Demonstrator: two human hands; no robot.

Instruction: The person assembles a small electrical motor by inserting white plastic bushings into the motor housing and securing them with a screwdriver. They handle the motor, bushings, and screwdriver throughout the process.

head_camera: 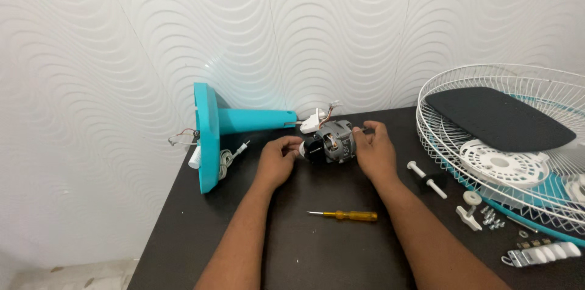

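head view: left hand [277, 161] and right hand [373, 150] each grip clamped on grey fan motor [332, 142].

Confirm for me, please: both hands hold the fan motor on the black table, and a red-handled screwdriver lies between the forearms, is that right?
Not quite. The head view shows the screwdriver has a yellow handle, not red. The rest stands: left hand and right hand hold the motor on the black table, with the screwdriver between the forearms.

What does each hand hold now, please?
Left hand: closed on the fan motor, rear end.
Right hand: closed on the same motor, front side.
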